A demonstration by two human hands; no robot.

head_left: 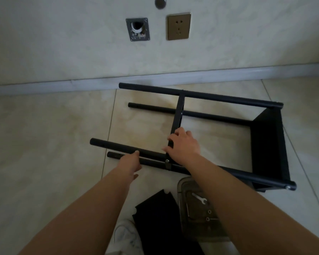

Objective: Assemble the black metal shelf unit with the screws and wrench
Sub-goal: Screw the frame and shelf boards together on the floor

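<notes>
Four poles (199,95), two hands (184,144)

Both bare forearms are extended forward and downward from the lower edge of the view. The left hand (130,163) is held lower and to the left, thumb tip raised, remaining fingers loosely curled underneath; contact with anything cannot be confirmed. The right hand (184,146) is held further forward, palm down, fingers (173,137) curled over a thin black metal shelf panel (177,116), thumb extended leftward.
</notes>
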